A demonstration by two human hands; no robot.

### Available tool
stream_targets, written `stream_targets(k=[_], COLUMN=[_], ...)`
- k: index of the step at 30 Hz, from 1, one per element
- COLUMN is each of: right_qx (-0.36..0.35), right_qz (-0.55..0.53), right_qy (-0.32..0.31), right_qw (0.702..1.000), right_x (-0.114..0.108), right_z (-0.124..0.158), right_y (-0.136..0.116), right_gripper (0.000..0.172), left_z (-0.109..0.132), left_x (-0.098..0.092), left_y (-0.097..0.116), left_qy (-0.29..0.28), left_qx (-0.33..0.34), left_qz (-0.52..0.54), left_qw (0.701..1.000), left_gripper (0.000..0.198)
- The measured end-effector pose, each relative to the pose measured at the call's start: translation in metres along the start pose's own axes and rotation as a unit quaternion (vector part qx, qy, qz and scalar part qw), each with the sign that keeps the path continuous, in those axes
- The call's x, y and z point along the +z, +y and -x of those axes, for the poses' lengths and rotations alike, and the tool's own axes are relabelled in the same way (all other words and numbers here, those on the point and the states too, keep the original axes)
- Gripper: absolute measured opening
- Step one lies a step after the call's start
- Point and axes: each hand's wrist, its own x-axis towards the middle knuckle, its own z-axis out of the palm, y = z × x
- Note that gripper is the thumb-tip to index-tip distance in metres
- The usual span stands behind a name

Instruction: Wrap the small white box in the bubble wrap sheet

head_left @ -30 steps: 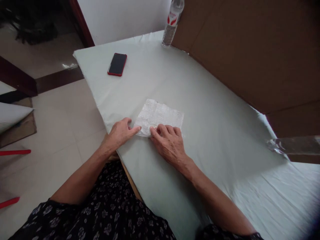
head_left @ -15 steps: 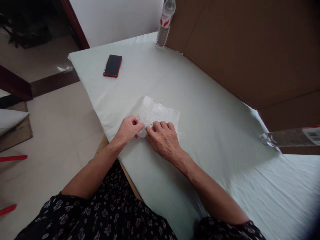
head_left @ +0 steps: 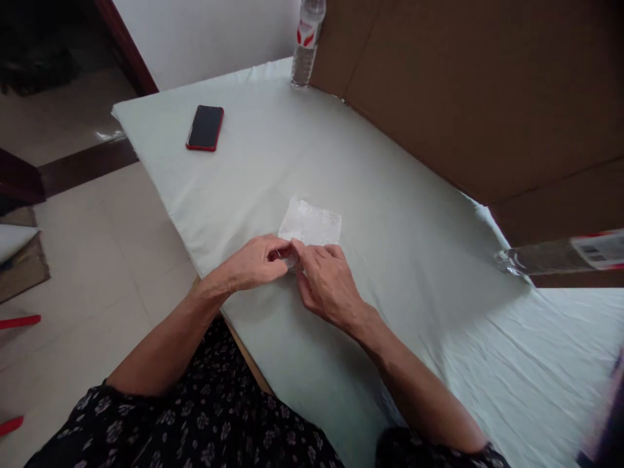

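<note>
A small piece of clear, whitish bubble wrap (head_left: pixel 312 222) lies on the cloth-covered table near its left front edge. My left hand (head_left: pixel 257 263) pinches the wrap's near left end between thumb and curled fingers. Close against it, my right hand (head_left: pixel 327 281) grips the near edge with its index finger and thumb, while its other fingers bend over the wrap. Between the two hands a bit of the wrap bulges up. The fingers cover its near part, so I cannot make out whether anything lies inside.
A phone in a red case (head_left: pixel 205 128) rests on the pale green tablecloth (head_left: pixel 370 182), farther back on the left. A water bottle (head_left: pixel 306 42) stands by a large brown cardboard panel (head_left: pixel 439 84). Another bottle (head_left: pixel 560 255) lies at the right.
My hands have come together, the left shifting right and the right turning its fingertips toward it. The wrap's raised far left corner has come down, and less of it shows. The view has shifted slightly.
</note>
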Motion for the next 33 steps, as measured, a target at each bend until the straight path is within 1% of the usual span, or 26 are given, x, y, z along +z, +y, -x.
stream_targets(k=[2, 3, 4, 5, 6, 8, 10, 11, 13, 16, 18, 19, 21, 23, 24, 26, 30, 33], right_qx=[0.036, 0.078, 0.134, 0.2, 0.265, 0.359, 0.403, 0.413, 0.419, 0.408, 0.4, 0.399, 0.396, 0.395, 0.397, 0.402, 0.382, 0.365], right_qz=[-0.044, -0.059, -0.073, -0.088, -0.11, -0.168, -0.215, -0.228, -0.237, -0.237, -0.26, -0.288, -0.359, -0.41, -0.418, -0.399, -0.335, -0.337], right_qy=[0.062, 0.101, 0.132, 0.146, 0.141, 0.088, 0.035, 0.02, 0.009, 0.024, 0.045, 0.056, 0.075, 0.089, 0.095, 0.108, 0.13, 0.13], right_qw=[0.996, 0.99, 0.979, 0.965, 0.948, 0.914, 0.889, 0.881, 0.876, 0.882, 0.878, 0.869, 0.842, 0.817, 0.812, 0.817, 0.852, 0.858], right_x=[-0.003, -0.006, -0.008, -0.01, -0.012, -0.014, -0.012, -0.01, -0.005, 0.006, 0.015, 0.018, 0.025, 0.029, 0.029, 0.028, 0.023, 0.02], right_z=[0.01, 0.018, 0.026, 0.035, 0.044, 0.059, 0.068, 0.069, 0.065, 0.055, 0.048, 0.045, 0.04, 0.035, 0.033, 0.028, 0.018, 0.01], right_y=[0.007, 0.012, 0.017, 0.022, 0.027, 0.035, 0.038, 0.039, 0.038, 0.038, 0.04, 0.04, 0.04, 0.037, 0.035, 0.03, 0.017, 0.007], right_gripper=[0.044, 0.039, 0.035, 0.034, 0.037, 0.049, 0.06, 0.063, 0.067, 0.073, 0.077, 0.079, 0.083, 0.082, 0.081, 0.076, 0.071, 0.072], left_z=[0.003, 0.003, 0.003, 0.003, 0.003, 0.002, 0.0, 0.0, 0.0, 0.002, 0.004, 0.005, 0.005, 0.004, 0.003, 0.001, -0.002, -0.004], left_x=[-0.003, -0.002, 0.0, 0.002, 0.005, 0.012, 0.016, 0.018, 0.021, 0.025, 0.027, 0.028, 0.028, 0.026, 0.024, 0.022, 0.02, 0.021], left_y=[0.002, 0.002, 0.002, 0.001, 0.0, -0.004, -0.009, -0.011, -0.015, -0.015, -0.014, -0.014, -0.013, -0.013, -0.012, -0.011, -0.008, -0.006], left_qy=[-0.02, -0.02, -0.018, -0.015, -0.01, 0.017, 0.058, 0.073, 0.085, 0.083, 0.085, 0.086, 0.086, 0.08, 0.075, 0.061, 0.04, 0.029], left_qx=[0.046, 0.055, 0.058, 0.057, 0.055, 0.066, 0.095, 0.111, 0.132, 0.129, 0.119, 0.115, 0.114, 0.119, 0.122, 0.125, 0.111, 0.099], left_qz=[-0.091, -0.127, -0.158, -0.186, -0.213, -0.256, -0.273, -0.272, -0.26, -0.25, -0.25, -0.25, -0.256, -0.27, -0.278, -0.289, -0.293, -0.291], left_qw=[0.995, 0.99, 0.986, 0.981, 0.976, 0.964, 0.955, 0.953, 0.953, 0.956, 0.957, 0.957, 0.956, 0.952, 0.95, 0.947, 0.949, 0.951], left_gripper=[0.022, 0.025, 0.026, 0.027, 0.026, 0.022, 0.019, 0.018, 0.017, 0.017, 0.017, 0.017, 0.017, 0.015, 0.014, 0.013, 0.013, 0.014])
